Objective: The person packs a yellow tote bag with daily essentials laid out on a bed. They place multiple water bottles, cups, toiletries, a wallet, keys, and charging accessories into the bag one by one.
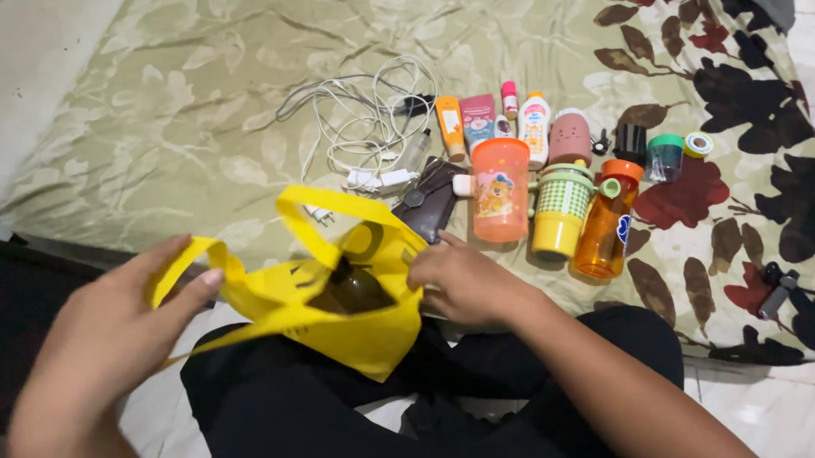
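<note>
Holding a yellow bag (pixel 338 305) open over the lap, the left hand (pixel 110 334) pinched one handle and the right hand (pixel 465 281) gripped the rim. Bottles, an orange cup (pixel 500 190), a dark wallet (pixel 429 205) and white cables (pixel 366 121) lay just beyond on the floral bed (pixel 191 101).

Both forearms seen bare, no sleeves visible to frame edge. No rings, watch or bracelets seen on left hand (pixel 110 334) or right hand (pixel 465 281). Fingernails kept short, unpainted where visible. Legs covered by plain black trousers (pixel 342 415), fabric matte, lightly creased, no pattern or markings noted.
</note>
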`<state>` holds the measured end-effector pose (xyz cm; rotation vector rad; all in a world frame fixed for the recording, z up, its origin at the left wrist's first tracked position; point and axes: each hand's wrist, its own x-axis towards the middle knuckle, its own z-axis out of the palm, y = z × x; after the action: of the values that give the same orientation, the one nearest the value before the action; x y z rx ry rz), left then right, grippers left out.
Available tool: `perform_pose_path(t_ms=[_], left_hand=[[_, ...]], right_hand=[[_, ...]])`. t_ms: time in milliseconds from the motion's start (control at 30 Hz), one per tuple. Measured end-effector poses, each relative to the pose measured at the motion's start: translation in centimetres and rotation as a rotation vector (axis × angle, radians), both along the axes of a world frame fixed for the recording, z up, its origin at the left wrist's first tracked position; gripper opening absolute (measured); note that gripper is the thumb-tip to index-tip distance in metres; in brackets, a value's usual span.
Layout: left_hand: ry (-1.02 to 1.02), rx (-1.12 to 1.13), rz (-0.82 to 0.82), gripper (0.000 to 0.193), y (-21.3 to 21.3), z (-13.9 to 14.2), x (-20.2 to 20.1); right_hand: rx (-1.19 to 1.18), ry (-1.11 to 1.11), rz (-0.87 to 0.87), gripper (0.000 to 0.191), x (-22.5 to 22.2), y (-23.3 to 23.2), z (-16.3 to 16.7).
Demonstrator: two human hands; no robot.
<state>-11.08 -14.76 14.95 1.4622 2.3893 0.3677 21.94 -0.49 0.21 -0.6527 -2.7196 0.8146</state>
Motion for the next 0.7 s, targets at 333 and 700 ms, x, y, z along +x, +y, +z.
perform_pose_path(t_ms=[333, 700], left_hand=[[0.342, -0.265, -0.680, 0.050, 8.0, -5.9, 11.6], [0.087, -0.084, -0.471, 0.025, 10.0, -25.3, 4.4]], right_hand=[[0.078, -0.068, 0.042, 0.027, 1.9, -3.1, 2.2], [0.142, -0.309, 0.025, 0.007, 5.4, -3.4, 1.6]])
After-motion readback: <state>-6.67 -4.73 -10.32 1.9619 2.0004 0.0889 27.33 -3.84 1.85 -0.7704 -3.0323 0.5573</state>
